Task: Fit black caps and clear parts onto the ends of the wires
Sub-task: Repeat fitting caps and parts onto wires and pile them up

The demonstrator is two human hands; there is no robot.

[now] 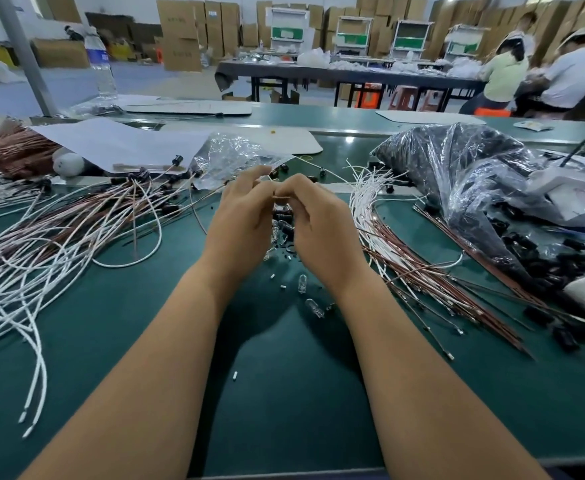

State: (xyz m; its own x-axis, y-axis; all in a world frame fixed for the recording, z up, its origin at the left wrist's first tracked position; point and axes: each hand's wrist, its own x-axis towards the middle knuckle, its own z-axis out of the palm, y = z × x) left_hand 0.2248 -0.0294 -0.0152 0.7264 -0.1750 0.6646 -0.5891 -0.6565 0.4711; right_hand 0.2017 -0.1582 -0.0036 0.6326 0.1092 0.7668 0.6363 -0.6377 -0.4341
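Thin wire (211, 195) pinched between both curled hands (277, 216).

A factory assembly hall. In the foreground a green workbench (284, 393) is strewn with heaps of wires (59, 237) and a bag of black caps (474, 188). Across the top of the frame stand stacked cardboard boxes (187, 32), and at upper right 2 workers (540, 71) sit at another long table (353, 76).

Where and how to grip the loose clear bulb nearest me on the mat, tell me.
Pinch the clear bulb across its rounded glass body, coming straight down from above. It lies flat on the mat, apart from other parts, so its sides are free.
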